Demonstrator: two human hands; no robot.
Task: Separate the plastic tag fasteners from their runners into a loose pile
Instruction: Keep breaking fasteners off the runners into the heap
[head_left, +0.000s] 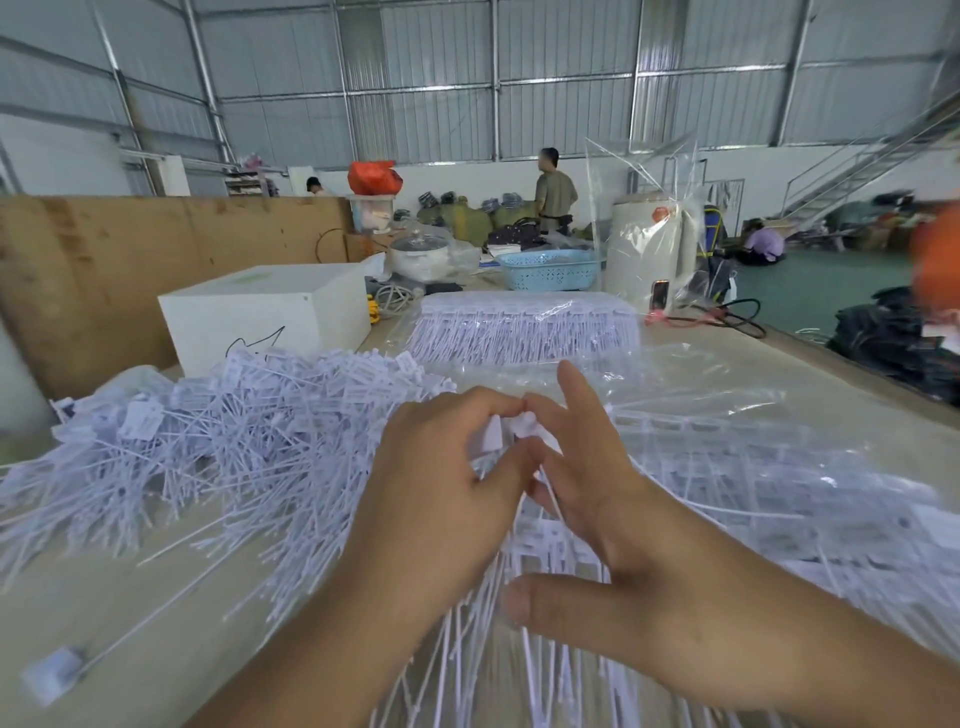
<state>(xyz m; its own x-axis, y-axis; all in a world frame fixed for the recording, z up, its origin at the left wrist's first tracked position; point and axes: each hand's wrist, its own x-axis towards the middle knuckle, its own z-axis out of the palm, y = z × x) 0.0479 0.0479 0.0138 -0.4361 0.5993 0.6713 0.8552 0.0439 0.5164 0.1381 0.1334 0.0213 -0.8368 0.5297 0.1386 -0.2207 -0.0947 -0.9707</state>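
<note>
left hand (441, 483), right hand (597, 499) – both pinching fastener strip (524, 428); loose pile (218, 447) left.

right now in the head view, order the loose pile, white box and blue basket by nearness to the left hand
1. loose pile, beside the left hand, on its left.
2. white box, behind the pile, farther up the table.
3. blue basket, far end, toward the right.

loose pile (218, 447) left on worktop (156, 613); box (260, 312) behind it; bagged fasteners (524, 325) behind hands (519, 499).
</note>
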